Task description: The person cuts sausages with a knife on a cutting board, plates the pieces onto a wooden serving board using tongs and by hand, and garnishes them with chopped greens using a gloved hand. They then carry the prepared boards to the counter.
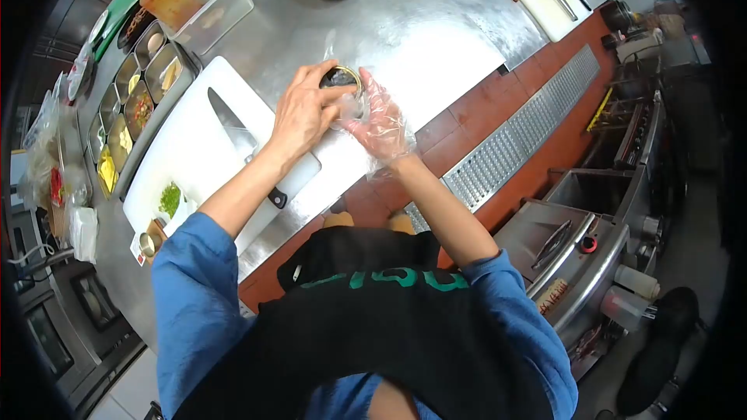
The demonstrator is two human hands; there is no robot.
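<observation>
- Jar [337,76]: round, with a gold rim, raised between both hands over the steel counter [272,23], to the right of the white board [183,140]. Its mouth seems uncovered; the dark inside is too unclear to name.
- Left hand [302,109]: bare, fingers bent over the jar's left and near sides, closed on it.
- Right hand [381,120]: in a loose clear glove, thumb and fingers apart, cupped against the jar's right side. Whether it bears any weight, I cannot tell.
- Knife [226,115]: laid on the board, handle toward the near edge, in neither hand.
- Greens [170,199]: in a small pile at the board's near left, apparently already chopped — that part looks done.
- The jar is in hand, not set down, so its handling looks unfinished — how much is left, the view does not show.
</observation>
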